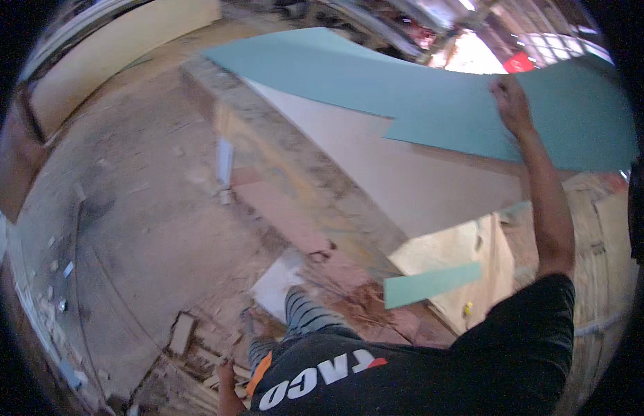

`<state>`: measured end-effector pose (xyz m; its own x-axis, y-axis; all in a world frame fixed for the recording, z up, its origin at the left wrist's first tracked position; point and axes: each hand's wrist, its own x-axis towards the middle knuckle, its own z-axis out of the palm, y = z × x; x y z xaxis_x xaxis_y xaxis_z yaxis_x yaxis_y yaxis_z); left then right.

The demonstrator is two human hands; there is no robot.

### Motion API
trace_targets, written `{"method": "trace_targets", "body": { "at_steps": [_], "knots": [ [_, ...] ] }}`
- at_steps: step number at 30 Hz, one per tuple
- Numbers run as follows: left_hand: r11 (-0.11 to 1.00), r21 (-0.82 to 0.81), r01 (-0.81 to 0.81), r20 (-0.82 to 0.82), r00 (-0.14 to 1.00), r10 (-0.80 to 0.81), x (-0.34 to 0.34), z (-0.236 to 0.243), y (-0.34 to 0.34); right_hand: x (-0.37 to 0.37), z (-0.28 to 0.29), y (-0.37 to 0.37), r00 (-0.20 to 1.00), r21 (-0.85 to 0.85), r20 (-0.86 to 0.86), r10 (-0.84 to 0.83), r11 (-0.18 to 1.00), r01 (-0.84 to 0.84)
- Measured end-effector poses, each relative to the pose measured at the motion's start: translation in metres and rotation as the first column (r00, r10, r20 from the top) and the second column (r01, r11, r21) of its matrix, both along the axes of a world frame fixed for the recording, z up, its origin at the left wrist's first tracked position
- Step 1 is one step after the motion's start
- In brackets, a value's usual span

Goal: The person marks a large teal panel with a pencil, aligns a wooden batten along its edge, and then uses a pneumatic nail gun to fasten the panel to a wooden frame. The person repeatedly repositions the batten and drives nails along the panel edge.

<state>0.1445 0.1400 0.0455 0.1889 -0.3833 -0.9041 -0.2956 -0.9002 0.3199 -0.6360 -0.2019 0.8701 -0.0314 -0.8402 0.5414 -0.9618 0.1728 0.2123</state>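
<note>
My right hand [507, 100] reaches up over a large teal sheet [308, 69], its fingers curled at the far edge. This thin sheet bows along its length, and its near edge has a step in it. Beneath it lies a pale, flat panel [349, 145] on a long worn bench [273, 159]. My left hand [225, 371] hangs low beside my body, small and blurred; its fingers cannot be made out. A narrow light-green strip [433, 283] lies nearer to me, across a pale wooden board [453, 249].
Offcuts and wood scraps [197, 374] litter the floor near my feet. A white piece [279, 284] lies beside the bench's base. Long boards [114, 69] stand at the far left, and stacked wooden pieces [602, 256] are at the right.
</note>
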Motion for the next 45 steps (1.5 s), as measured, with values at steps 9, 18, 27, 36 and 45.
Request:
{"method": "trace_targets", "body": {
  "at_steps": [9,18,27,36,45],
  "knots": [
    [0.942,-0.241,0.232,0.332,0.932,-0.145,0.18,0.048,-0.14,0.303,-0.245,-0.005,0.848,0.606,0.468,-0.249,0.788,-0.103],
    [0.992,-0.101,-0.075,0.062,0.995,0.081,0.126,0.132,-0.368,0.229,-0.655,-0.014,0.466,0.949,0.296,-0.834,0.314,-0.039],
    [0.8,-0.328,-0.502,-0.02,0.851,0.525,0.174,0.162,-0.531,0.33,-0.718,-0.441,0.828,0.72,0.557,-0.069,0.536,-0.44],
    [0.999,-0.036,-0.014,0.107,0.994,0.018,0.21,0.109,-0.734,0.587,-0.544,-0.766,0.636,0.425,0.759,0.138,0.635,-0.645],
    [0.865,-0.212,0.455,0.307,0.871,-0.383,0.401,0.101,-1.1,0.594,-0.527,-0.829,0.6,0.557,0.76,-0.25,0.726,-0.403]
  ]
}}
